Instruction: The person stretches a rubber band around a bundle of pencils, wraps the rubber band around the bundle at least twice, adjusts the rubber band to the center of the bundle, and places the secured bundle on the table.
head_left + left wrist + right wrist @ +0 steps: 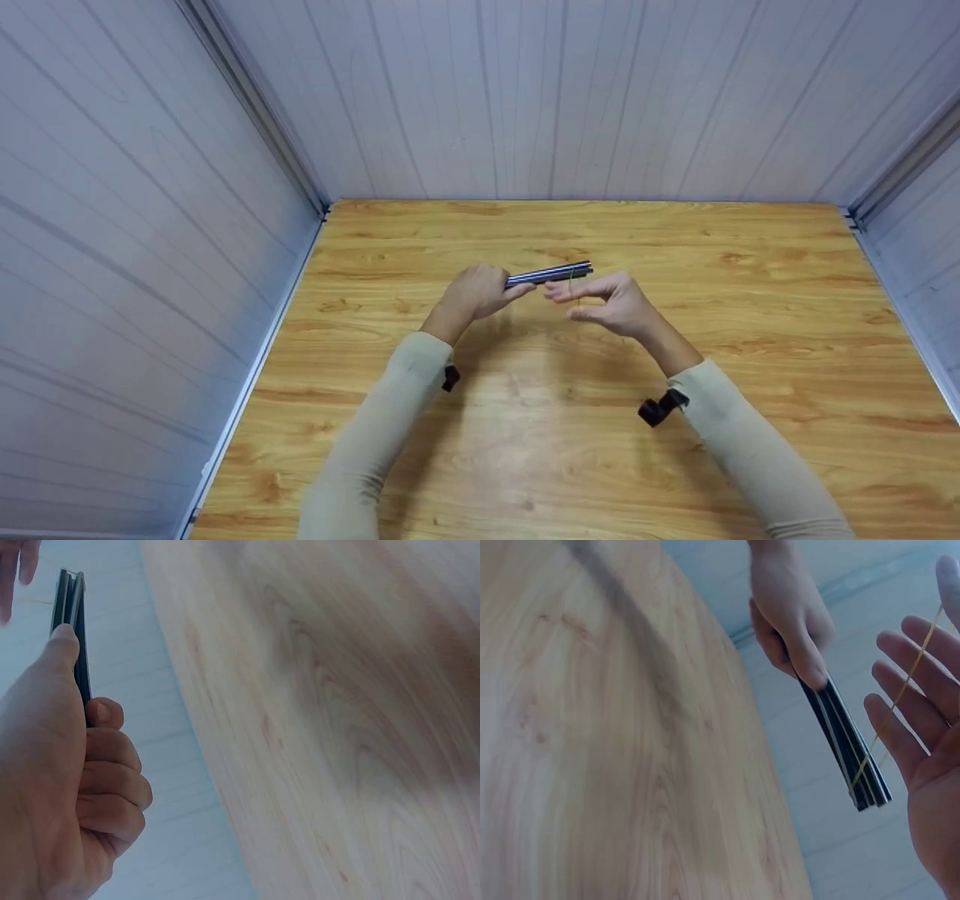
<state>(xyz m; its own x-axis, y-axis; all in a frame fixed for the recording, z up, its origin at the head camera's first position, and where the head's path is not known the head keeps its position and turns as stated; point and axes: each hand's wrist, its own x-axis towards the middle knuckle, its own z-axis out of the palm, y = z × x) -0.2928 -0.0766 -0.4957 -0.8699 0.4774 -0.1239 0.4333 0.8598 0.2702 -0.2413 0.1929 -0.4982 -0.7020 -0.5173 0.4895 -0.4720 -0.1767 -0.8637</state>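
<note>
My left hand [478, 292] grips a bundle of slim, dark, shiny sticks [551, 274] above the table, its fingers curled round one end and the thumb lying along them. The sticks' free ends point toward my right hand [621, 306], whose fingers are extended, with the thumb apart below. A thin yellowish rubber band [909, 679] stretches from the right hand's digits to the bundle near its free end. In the right wrist view it crosses the sticks [844, 739]; whether it goes fully round them is hidden. The sticks' exact kind cannot be told.
Below both hands lies a wood-grain table [510, 450]. Pale panelled walls stand behind it [517, 97] and at both sides. A small black camera mount [655, 411] sits at the right wrist, and another [450, 378] at the left.
</note>
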